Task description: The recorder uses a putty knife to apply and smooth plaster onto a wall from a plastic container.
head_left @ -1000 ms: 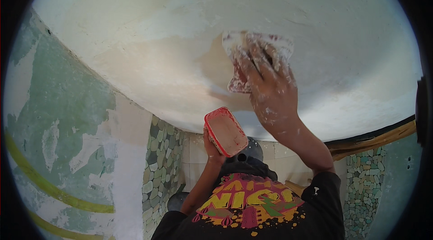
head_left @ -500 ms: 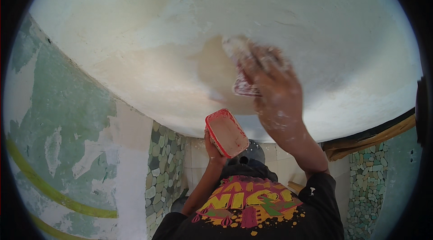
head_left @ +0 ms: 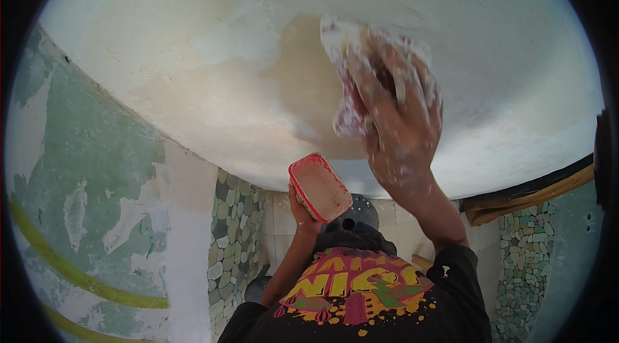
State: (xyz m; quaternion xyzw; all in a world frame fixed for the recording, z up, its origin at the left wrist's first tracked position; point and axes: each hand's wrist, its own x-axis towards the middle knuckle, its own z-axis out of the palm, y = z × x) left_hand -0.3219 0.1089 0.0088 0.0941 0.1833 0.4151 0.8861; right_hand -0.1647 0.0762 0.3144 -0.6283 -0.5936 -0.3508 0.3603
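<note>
My right hand (head_left: 400,107) is closed on a reddish rag (head_left: 353,111) coated in white paste and presses it against the pale curved surface (head_left: 213,91). White smears cover the fingers and wrist. A darker, damp-looking beige patch (head_left: 300,78) lies just left of the rag. Lower down, my left hand (head_left: 303,214) grips a rectangular tub (head_left: 302,198) with a red rim, tilted, its open side up. Inside is a pale pinkish-beige material (head_left: 322,189); whether it is liquid or paste I cannot tell. Part of the left hand's fingers is hidden under the tub.
At left stands a patchy green and white wall (head_left: 103,149) with curved yellow-green bands (head_left: 84,282). Pebble mosaic strips (head_left: 232,233) flank the tiled floor (head_left: 277,224). A dark bucket-like object (head_left: 364,214) is below the tub. Brown folded material (head_left: 516,198) lies along the right edge.
My right hand and the rag have moved slightly up and right over the surface. The beige patch now shows further up. The tub has shifted a little up and left.
</note>
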